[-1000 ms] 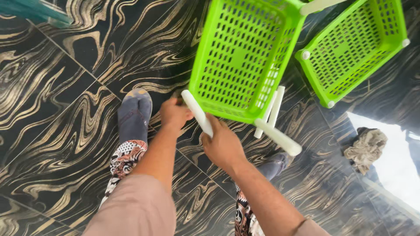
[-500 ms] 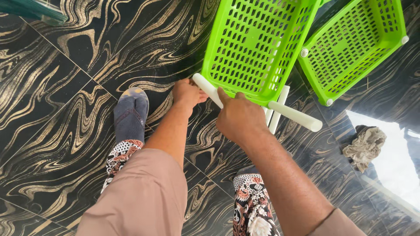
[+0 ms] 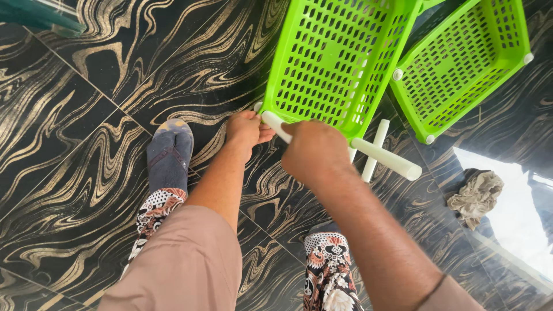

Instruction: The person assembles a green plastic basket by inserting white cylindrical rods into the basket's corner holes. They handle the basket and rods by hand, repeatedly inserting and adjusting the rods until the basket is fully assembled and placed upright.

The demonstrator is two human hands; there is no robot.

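A bright green perforated plastic basket (image 3: 340,57) is tilted in front of me above the dark marbled floor. Along its near edge runs a white plastic tube (image 3: 383,156). My left hand (image 3: 246,129) grips the tube's left end at the basket's corner. My right hand (image 3: 314,151) is closed around the tube's middle, covering that stretch of it. A second white tube (image 3: 375,141) stands behind the first one. Another green basket (image 3: 461,63) lies to the right on the floor.
My two feet in grey socks (image 3: 168,152) and patterned trousers stand on the black and gold marbled tiles (image 3: 86,115). A crumpled grey cloth (image 3: 477,194) lies at the right beside a bright glass surface (image 3: 518,224). A greenish glass edge (image 3: 40,14) shows at the top left.
Both hands and the white tube have moved up and to the right against the basket's near edge, and the basket has shifted right. My view has moved closer over my arms.
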